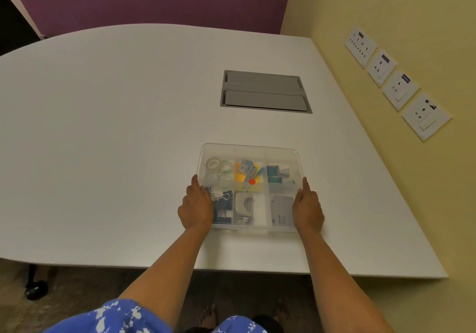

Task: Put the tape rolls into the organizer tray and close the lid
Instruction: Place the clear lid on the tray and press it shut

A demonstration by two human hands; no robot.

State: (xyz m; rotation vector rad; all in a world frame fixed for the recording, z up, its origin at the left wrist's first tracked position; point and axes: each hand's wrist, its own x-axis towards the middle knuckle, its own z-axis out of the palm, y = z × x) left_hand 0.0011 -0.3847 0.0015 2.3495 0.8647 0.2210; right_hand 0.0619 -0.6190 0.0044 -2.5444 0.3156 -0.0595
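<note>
Bench: white bench (103, 139), near edge running across the frame, with yellow wall on the right.
Left hand: left hand (196, 207) laid flat against the tray's left side, fingers together and extended, covering part of the binder clips (221, 198).
Right hand: right hand (307, 207) pressed to the right side, fingers straight, gripping nothing else.
Organizer tray: organizer tray (248, 226) sits between both hands, long axis left to right.
Lid: frosted lid (248, 150) on top, blurring the contents.
Tape rolls: tape rolls (219, 165) in the far-left compartment; exact count hard to make out.
Far: grey cable hatch (265, 92) set in the bench.
</note>
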